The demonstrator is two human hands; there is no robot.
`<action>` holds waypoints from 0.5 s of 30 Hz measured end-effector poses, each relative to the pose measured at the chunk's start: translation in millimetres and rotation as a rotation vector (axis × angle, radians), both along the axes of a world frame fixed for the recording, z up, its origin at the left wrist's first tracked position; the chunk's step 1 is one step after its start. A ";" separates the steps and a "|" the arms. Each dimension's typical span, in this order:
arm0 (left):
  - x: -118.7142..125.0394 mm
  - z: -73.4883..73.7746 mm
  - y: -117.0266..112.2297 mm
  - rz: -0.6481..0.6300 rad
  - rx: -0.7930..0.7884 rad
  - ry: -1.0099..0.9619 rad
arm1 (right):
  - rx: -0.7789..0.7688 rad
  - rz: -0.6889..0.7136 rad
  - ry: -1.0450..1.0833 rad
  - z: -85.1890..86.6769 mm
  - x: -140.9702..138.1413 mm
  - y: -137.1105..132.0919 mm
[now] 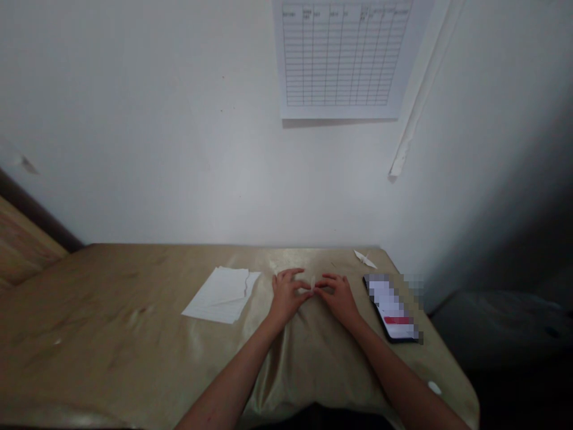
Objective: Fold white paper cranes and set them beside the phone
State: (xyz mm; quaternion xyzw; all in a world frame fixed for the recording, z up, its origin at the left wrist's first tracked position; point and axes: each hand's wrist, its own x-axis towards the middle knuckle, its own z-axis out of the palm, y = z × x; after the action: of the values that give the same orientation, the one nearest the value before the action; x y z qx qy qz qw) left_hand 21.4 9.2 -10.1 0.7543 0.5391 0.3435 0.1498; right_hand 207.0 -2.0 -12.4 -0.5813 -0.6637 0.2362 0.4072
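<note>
A small white paper [313,284], at three o'clock from the paper stack [217,298], is pinched by the left hand [285,292] and right hand [341,295], seemingly being folded, so careful pressing seems needed.

Camera, one, head-worn: we look from above and behind the fingers [290,272], forward and down. Facing: the wall [156,149], which rises beyond the fingers and fills the upper half of our view. Placement: fingers in the lower half, slightly right of centre; left forearm [246,358] and right forearm [394,370] enter from the bottom edge, on the near side of the fingers. Range: moderate and wide; we take in both hands whole, small against the table [111,310], whose right edge we see right of the fingers.
</note>
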 end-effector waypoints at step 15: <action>2.0 1.0 -0.7 -0.007 -0.012 0.001 | 0.037 -0.019 -0.022 -3.7 0.8 -0.6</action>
State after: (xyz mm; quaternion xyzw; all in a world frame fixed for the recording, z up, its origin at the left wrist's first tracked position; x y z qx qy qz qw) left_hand 23.5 8.5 -9.1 0.7552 0.5387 0.3395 0.1554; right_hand 207.8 -2.5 -16.1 -0.5825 -0.6670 0.2136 0.4125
